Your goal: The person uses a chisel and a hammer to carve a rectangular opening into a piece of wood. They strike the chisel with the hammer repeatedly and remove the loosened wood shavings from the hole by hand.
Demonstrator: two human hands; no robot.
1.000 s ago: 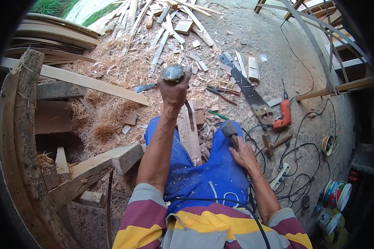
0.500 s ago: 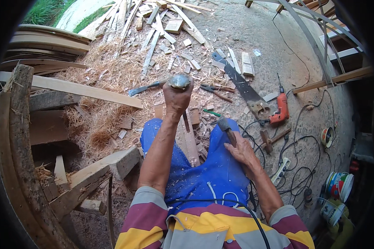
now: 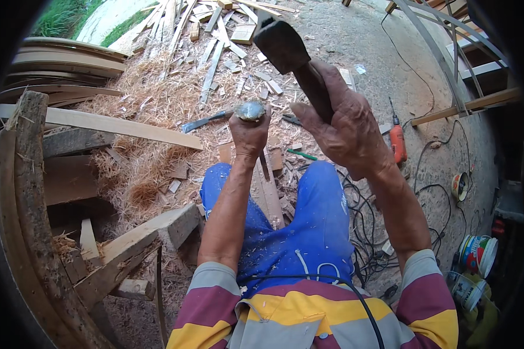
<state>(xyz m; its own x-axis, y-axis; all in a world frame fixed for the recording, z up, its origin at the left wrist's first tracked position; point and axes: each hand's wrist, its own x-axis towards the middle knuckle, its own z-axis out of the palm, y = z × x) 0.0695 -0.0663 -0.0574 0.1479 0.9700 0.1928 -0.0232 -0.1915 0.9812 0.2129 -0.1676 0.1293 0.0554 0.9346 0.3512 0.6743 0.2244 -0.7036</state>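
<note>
My left hand [image 3: 247,138] is wrapped round an upright chisel, whose pale, worn handle end [image 3: 251,110] faces up above the fist. Its narrow dark blade [image 3: 265,165] comes out below, over a wooden piece [image 3: 268,200] lying between my knees. Whether the edge touches the wood I cannot tell. My right hand [image 3: 355,132] holds a hammer [image 3: 283,47] raised high on the right, its dark head beyond and above the chisel. The thumb sticks out from the handle, and the other fingers are partly hidden behind it.
Wood shavings [image 3: 140,131] cover the ground, with a second chisel [image 3: 206,121] on them. A green pencil-like stick [image 3: 302,155] lies before my right knee. An orange drill [image 3: 397,143] and tangled cables [image 3: 364,227] lie right. A rough timber frame [image 3: 137,244] stands left; paint buckets [image 3: 477,256] right.
My right hand has lifted the hammer from above my right thigh, up and forward. It now covers the saw and most of the pliers. My left hand with the chisel has hardly moved.
</note>
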